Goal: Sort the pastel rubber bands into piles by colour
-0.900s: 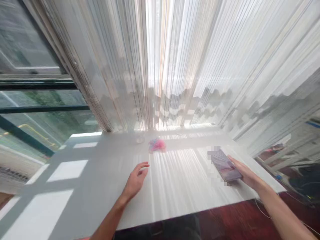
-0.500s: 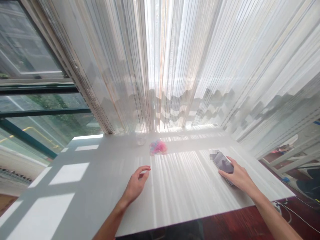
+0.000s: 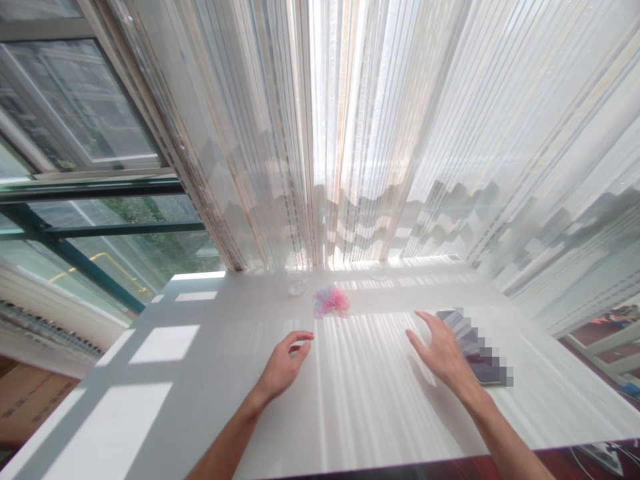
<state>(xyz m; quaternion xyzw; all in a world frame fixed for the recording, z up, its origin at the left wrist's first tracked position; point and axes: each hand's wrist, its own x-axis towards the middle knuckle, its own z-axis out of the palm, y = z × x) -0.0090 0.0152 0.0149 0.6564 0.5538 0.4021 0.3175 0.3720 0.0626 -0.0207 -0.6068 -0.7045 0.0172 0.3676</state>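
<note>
Right hand (image 3: 443, 355) hovering open, fingers spread, gripping nothing, just beside smartphone (image 3: 483, 365) lying flat on white tabletop (image 3: 380, 413). Left hand (image 3: 283, 367) half-curling, empty, well left of smartphone. Smartphone judged stiff, slippery; long edges offering best hold. Soft pink-blue elastic-band tangle (image 3: 331, 302) lying up-left of smartphone.

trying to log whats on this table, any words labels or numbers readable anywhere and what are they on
Nothing can be read as actual text.
The phone beside the right hand: pixelated over, nothing readable.
The cardboard box at lower left: faint dark print, too blurred to read.
</note>
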